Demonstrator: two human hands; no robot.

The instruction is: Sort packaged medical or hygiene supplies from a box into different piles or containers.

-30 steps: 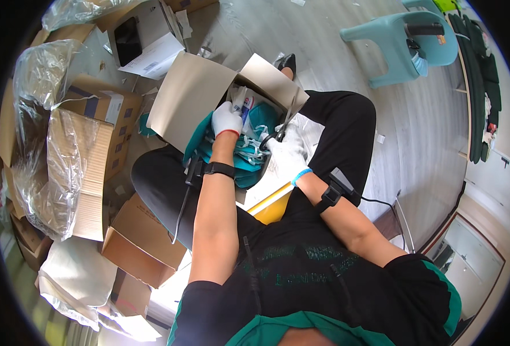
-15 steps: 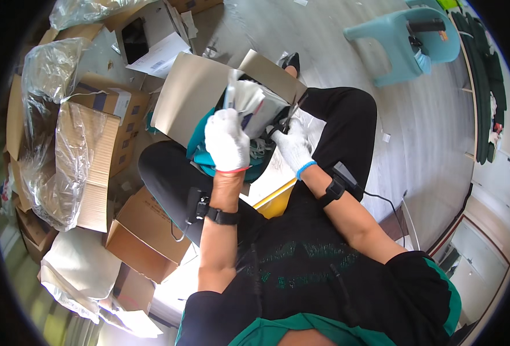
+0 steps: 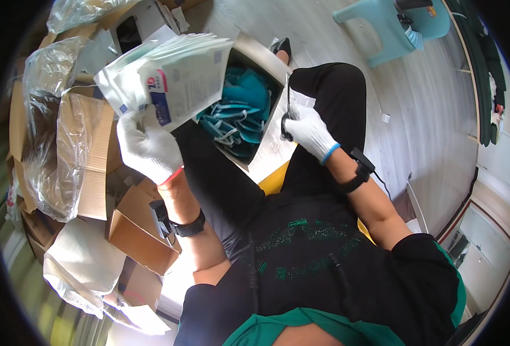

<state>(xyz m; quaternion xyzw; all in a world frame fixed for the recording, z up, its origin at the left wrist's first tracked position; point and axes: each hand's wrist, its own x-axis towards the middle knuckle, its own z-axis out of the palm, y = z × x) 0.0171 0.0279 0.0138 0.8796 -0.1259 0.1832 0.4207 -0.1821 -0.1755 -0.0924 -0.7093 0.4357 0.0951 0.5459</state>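
Observation:
A fanned stack of flat white printed packets (image 3: 194, 81) is gripped at its lower edge by my left hand (image 3: 146, 144), in a white knit glove. The stack is held at the left of an open cardboard box (image 3: 260, 51) between my legs and covers part of it. Inside the box lie teal face masks (image 3: 246, 95) with white straps, piled loosely. My right hand (image 3: 309, 130), also gloved, is closed round the black handles of a pair of scissors (image 3: 288, 106), blades pointing away from me. The scissors are by the box's right side, apart from the packets.
Opened cardboard boxes (image 3: 139, 225) and clear plastic wrap (image 3: 73, 155) crowd the left side. A pale blue plastic stool (image 3: 370, 26) stands at the far right, with dark items and a mask on it. A white sheet (image 3: 272, 147) lies by the box.
My left hand has moved left and nearer, bringing the packets up out of the box, and they now fan out. The teal masks are more exposed. My right hand has shifted slightly right with the scissors.

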